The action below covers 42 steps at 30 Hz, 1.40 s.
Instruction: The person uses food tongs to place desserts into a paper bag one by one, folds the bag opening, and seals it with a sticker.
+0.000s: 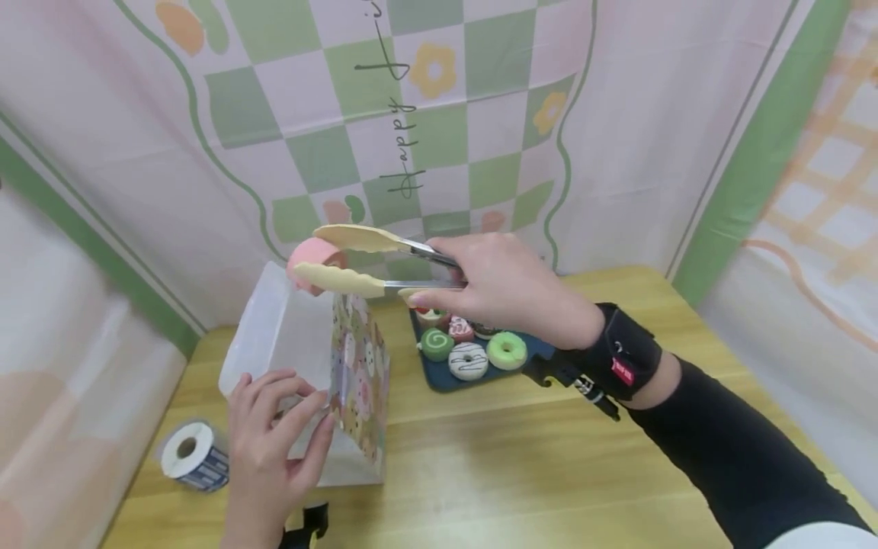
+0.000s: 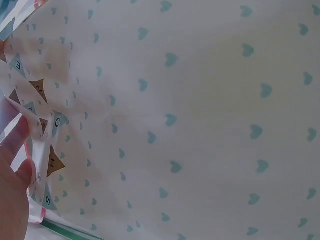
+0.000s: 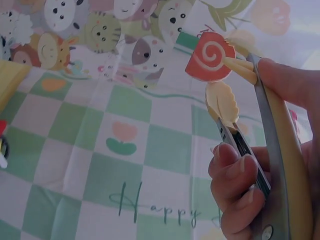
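My right hand (image 1: pixel 511 282) grips a pair of tongs (image 1: pixel 418 286) with cream-coloured scalloped tips. Between those tips is a pink cake roll (image 1: pixel 312 255), whose white swirl shows on the cake roll (image 3: pixel 210 57) in the right wrist view. It hangs above the mouth of a paper bag (image 1: pixel 360 366) printed with cartoon animals. The bag stands upright with its top spread, white inside. At its near rim, my left hand (image 1: pixel 277 427) holds the bag with bent fingers and thumb. Only part of the left hand (image 2: pixel 15 175) shows in the left wrist view.
A dark blue tray (image 1: pixel 439 381) of toy-like donuts and small cakes, including a green donut (image 1: pixel 507 351), lies right of the bag. My right forearm partly covers it. Left of the bag, a label roll (image 1: pixel 195 455) stands on the wooden table (image 1: pixel 494 473). Printed cloth hangs behind.
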### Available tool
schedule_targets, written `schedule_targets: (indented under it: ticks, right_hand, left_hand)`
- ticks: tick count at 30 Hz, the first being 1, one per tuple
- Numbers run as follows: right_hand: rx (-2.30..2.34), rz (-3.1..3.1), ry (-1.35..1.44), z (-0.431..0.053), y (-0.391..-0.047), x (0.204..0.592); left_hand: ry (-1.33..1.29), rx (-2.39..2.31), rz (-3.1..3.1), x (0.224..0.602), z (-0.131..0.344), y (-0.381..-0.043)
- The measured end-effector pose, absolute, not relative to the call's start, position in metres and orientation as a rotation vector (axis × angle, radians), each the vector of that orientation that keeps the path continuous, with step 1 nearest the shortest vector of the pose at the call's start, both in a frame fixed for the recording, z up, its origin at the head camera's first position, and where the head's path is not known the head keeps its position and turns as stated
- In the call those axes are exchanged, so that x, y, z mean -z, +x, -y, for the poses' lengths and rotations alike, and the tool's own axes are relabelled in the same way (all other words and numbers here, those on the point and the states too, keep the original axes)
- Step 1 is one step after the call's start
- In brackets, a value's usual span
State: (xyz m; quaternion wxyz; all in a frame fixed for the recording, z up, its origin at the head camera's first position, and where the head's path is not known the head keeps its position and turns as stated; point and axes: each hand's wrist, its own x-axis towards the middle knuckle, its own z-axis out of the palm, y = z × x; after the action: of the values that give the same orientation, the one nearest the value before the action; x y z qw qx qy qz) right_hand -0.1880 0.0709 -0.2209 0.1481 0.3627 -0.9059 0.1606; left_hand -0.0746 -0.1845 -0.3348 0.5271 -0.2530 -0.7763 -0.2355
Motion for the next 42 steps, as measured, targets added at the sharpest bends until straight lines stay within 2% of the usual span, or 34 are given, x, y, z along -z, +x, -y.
schedule_targets:
  ticks: [13,22,35,42]
  right_hand:
    - [-0.309,2.697,1.136,-0.033,-0.184,0.221]
    - [-0.277,2.722,1.141,-0.035,-0.188,0.228]
    - [-0.258,2.783,1.108,-0.040,-0.187,0.223]
    - [-0.256,2.792,1.103,-0.040,-0.187,0.224]
  left_hand:
    - [-0.633,0.529,1.909,0.330,0.185,-0.073]
    - [-0.678,0.382,1.921,0.321,0.192,-0.074]
    - [-0.563,0.400,2.065,0.319,0.197,-0.069]
    - [-0.595,0.424,2.040,0.321,0.197,-0.070]
